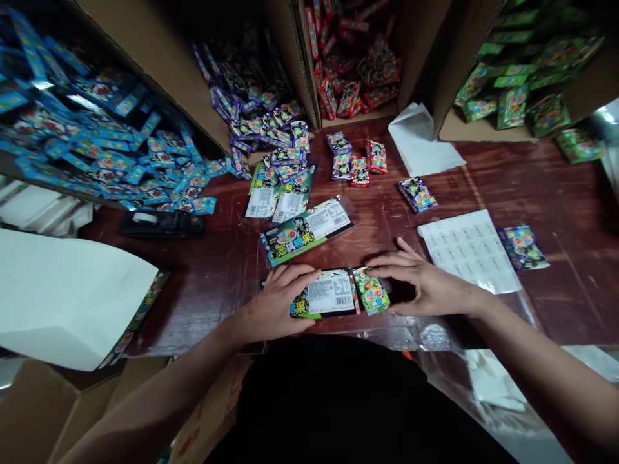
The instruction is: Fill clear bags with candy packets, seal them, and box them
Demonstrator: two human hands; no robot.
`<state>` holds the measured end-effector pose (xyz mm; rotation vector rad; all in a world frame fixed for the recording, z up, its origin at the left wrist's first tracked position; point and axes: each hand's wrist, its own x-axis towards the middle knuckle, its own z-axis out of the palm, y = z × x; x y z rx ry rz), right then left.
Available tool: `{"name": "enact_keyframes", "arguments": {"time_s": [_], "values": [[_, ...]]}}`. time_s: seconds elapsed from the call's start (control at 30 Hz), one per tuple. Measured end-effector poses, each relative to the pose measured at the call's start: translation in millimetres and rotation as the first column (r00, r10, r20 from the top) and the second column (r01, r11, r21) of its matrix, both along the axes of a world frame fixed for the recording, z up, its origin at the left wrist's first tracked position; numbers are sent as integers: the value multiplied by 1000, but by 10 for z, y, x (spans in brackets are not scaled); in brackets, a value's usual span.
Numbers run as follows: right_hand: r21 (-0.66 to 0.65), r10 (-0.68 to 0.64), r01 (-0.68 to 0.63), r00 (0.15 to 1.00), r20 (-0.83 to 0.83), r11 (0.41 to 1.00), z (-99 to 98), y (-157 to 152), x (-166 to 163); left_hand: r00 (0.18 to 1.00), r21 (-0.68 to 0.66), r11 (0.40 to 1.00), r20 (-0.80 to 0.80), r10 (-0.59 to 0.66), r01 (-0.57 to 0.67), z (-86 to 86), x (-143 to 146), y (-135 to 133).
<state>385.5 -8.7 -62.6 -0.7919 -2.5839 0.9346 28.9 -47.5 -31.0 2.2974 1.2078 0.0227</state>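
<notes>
Partly hidden under left hand [278, 303], labelled package [333, 294]

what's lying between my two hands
Between your left hand and right hand, the head view shows a long labelled pack and a small green box.

Pack [333, 293]: black and green, flat on worktop [213, 290] toward 6 o'clock, white barcode label up, 9 o'clock end covered, red showing at 3 o'clock end. Box [372, 293]: green, multicoloured print up, just beside that end, long axis 11-to-5.
</notes>
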Motion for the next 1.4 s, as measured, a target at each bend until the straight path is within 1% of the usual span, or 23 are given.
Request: {"name": "enact_keyframes", "arguments": {"time_s": [0.13, 0.27, 0.33, 0.43, 0.47, 0.6, 0.7, 0.77, 0.8, 0.87, 0.9, 0.93, 0.97, 1.03, 1.1, 1.13, 1.2, 1.27, 1.33, 1.4], "values": [[-16, -6, 5, 999, -36, 1000, -22, 75, -117, 1000, 21, 1000, 22, 10, -11, -26, 38, 22], [33, -20, 23, 997, -75, 999, -81, 147, -297, 999, 38, 999, 34, 26, -27, -37, 55, 49], [81, -77, 81, 996, -52, 993, -89, 146, -315, 997, 56, 997, 40, 60, -62, -40, 54, 58], [150, -240, 243, 970, -40, 958, -87, 98, -314, 990, 96, 987, 78, 118, -125, -64, 72, 80], [160, -274, 277, 961, -41, 948, -91, 81, -332, 986, 109, 983, 94, 138, -148, -76, 88, 93], [167, -311, 314, 949, -43, 935, -153, 78, -504, 975, 188, 960, 113, 189, -208, -98, 156, 169], [180, -361, 370, 929, -83, 911, -183, 171, -544, 979, 296, 934, 45, 197, -201, -31, 113, 269], [178, -399, 414, 910, -117, 893, -166, 286, -467, 981, 362, 913, 20, 195, -189, 60, 11, 426], [174, -426, 444, 895, -131, 879, -145, 362, -414, 974, 394, 894, 25, 224, -216, 114, -56, 554], [169, -494, 515, 856, -156, 840, -80, 549, -326, 927, 420, 840, 9, 375, -344, 216, -197, 921], [170, -520, 544, 837, -167, 821, -36, 654, -311, 875, 420, 798, -18, 483, -432, 253, -258, 1151], [172, -537, 564, 824, -181, 808, 13, 762, -322, 811, 389, 772, -96, 577, -503, 275, -306, 1397], [174, -538, 569, 820, -196, 804, 66, 866, -361, 768, 365, 755, -144, 624, -545, 280, -340, 1646], [170, -507, 544, 834, -220, 822, 176, 1042, -513, 700, 307, 735, -235, 674, -604, 246, -361, 2100], [156, -464, 507, 851, -244, 848, 273, 1152, -730, 652, 247, 720, -308, 693, -649, 184, -346, 2433], [151, -451, 497, 854, -261, 854, 313, 1180, -851, 634, 217, 714, -340, 695, -666, 157, -336, 2547], [156, -426, 480, 859, -283, 863, 377, 1194, -1098, 619, 170, 710, -383, 686, -683, 129, -326, 2681], [194, -373, 427, 890, -262, 883, 424, 1180, -1331, 624, 135, 719, -406, 668, -682, 147, -338, 2716], [244, -299, 347, 930, -214, 906, 468, 1171, -1524, 628, 113, 725, -420, 655, -680, 204, -386, 2673], [272, -246, 290, 952, -184, 918, 518, 1185, -1658, 633, 109, 728, -418, 651, -677, 288, -483, 2549]]}}
